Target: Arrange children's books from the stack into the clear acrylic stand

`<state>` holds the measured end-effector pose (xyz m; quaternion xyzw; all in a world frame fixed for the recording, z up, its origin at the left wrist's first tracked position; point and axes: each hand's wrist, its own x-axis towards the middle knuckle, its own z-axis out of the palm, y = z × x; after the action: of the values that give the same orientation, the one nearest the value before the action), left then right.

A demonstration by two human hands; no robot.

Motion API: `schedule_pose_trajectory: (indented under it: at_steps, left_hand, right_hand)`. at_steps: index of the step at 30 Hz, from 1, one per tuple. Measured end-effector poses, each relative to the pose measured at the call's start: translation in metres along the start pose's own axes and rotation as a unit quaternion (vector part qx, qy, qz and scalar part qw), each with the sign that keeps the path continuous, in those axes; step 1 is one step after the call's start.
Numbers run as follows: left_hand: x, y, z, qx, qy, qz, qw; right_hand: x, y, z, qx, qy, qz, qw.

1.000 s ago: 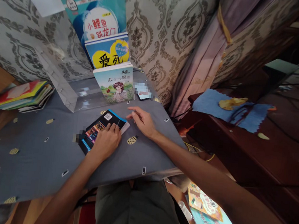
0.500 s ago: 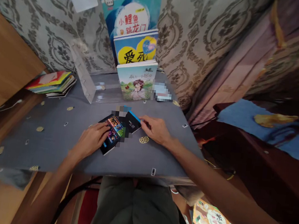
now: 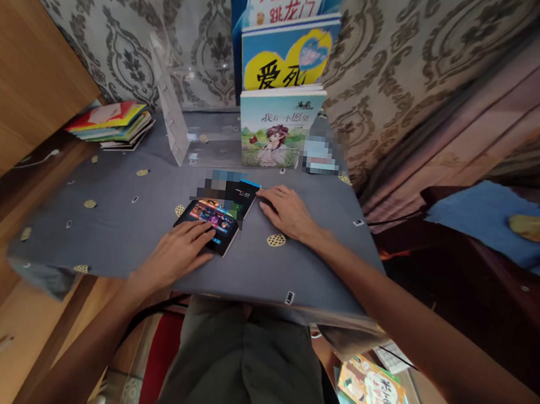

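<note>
Book (image 3: 224,223) lies on the tabletop (image 3: 253,271), long axis toward one o'clock; left hand (image 3: 175,250), fingers spread, covers its seven-o'clock end; right hand (image 3: 290,214), loosely open, sits by its two-o'clock corner.

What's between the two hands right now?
The black book, partly blurred by pixelation. In the head view, the left hand rests on its near part, and the right hand is by its far right corner, contact unclear.
</note>
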<state>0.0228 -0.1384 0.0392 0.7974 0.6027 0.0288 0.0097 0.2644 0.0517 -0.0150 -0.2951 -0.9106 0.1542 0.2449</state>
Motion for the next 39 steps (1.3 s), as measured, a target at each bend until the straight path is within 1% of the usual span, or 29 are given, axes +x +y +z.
schedule_pose_trajectory:
  at_steps: [3, 5, 10, 14, 18, 22, 27, 31, 33, 36, 39]
  left_hand:
    - [0.004, 0.002, 0.002, 0.021, -0.001, 0.018, 1.0]
    - [0.004, 0.0, 0.004, 0.043, 0.002, 0.041, 0.998]
    - [0.004, -0.006, 0.005, 0.086, 0.042, 0.111, 0.989]
    - [0.008, -0.012, 0.001, 0.072, 0.071, 0.138, 0.985]
    - [0.013, -0.015, -0.006, 0.039, 0.078, 0.156, 0.984]
    - [0.014, -0.017, -0.009, 0.013, 0.073, 0.145, 0.987]
    - [0.011, -0.019, -0.004, -0.025, 0.064, 0.12, 0.99]
    - [0.008, -0.017, 0.0, -0.04, 0.059, 0.099, 0.993]
    - [0.005, -0.016, 0.001, -0.053, 0.064, 0.091, 0.992]
    - [0.002, -0.015, 0.002, -0.074, 0.072, 0.091, 0.99]
    - [0.006, -0.018, 0.003, -0.102, 0.078, 0.081, 0.988]
  right_hand:
    - [-0.002, 0.0, 0.0, 0.012, 0.004, 0.004, 1.0]
    - [-0.003, 0.0, 0.001, 0.018, 0.007, 0.007, 1.0]
    - [-0.005, 0.0, 0.001, 0.025, 0.021, -0.004, 0.999]
    - [-0.006, 0.0, -0.001, 0.05, 0.049, -0.023, 0.997]
    - [-0.007, -0.001, -0.003, 0.083, 0.066, -0.044, 0.993]
    - [-0.009, -0.006, -0.005, 0.101, 0.066, -0.048, 0.992]
    - [-0.014, -0.019, -0.001, 0.119, 0.045, -0.059, 0.99]
    - [-0.017, -0.041, 0.006, 0.141, 0.032, -0.104, 0.984]
    - [-0.019, -0.057, 0.009, 0.149, 0.014, -0.132, 0.98]
    - [-0.025, -0.08, 0.012, 0.141, -0.021, -0.175, 0.974]
    - [-0.031, -0.094, 0.014, 0.132, -0.032, -0.2, 0.97]
